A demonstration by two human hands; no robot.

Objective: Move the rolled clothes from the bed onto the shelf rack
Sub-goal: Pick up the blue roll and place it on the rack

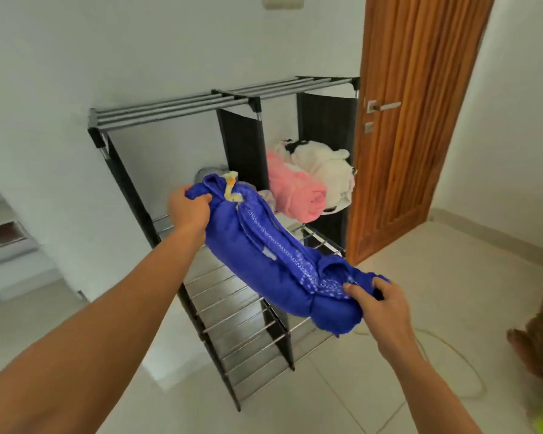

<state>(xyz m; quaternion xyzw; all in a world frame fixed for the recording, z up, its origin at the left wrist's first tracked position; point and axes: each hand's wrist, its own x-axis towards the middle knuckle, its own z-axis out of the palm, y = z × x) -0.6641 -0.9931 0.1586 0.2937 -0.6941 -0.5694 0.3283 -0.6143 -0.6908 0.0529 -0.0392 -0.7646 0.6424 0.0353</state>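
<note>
**A:** What is the person holding?

**B:** A rolled blue garment (pixel 273 255), long like a sausage, with white stitching along it and a small yellow patch near its far end. It is held up in the air in front of the shelf rack (pixel 232 308), slanting from upper left down to lower right.

**A:** How are the hands placed?

**B:** The left hand (pixel 190 211) grips the far, higher end, its fingers (pixel 203 200) curled into the cloth. The right hand (pixel 378 303) grips the near, lower end, thumb on top and fingers wrapped round the roll. Both arms are bare and stretched forward.

**A:** And the rack?

**B:** Black frame with metal rods, standing against a white wall (pixel 138 51). Its top rails carry nothing. On an upper shelf in the right-hand section lie a pink roll (pixel 298 192) and a white bundle (pixel 326 170), touching each other. Something grey (pixel 207 173) shows just behind the blue garment in the left section; I cannot tell what it is.

**A:** Is the blue roll resting on a shelf?

**B:** It seems to hang over the rods, carried by the hands, though the touching point is hidden.

**A:** Anything else around?

**B:** A wooden door (pixel 420 120) with a metal handle stands right of the rack, and the floor (pixel 389 386) is pale tile with a light cord lying on it.
</note>
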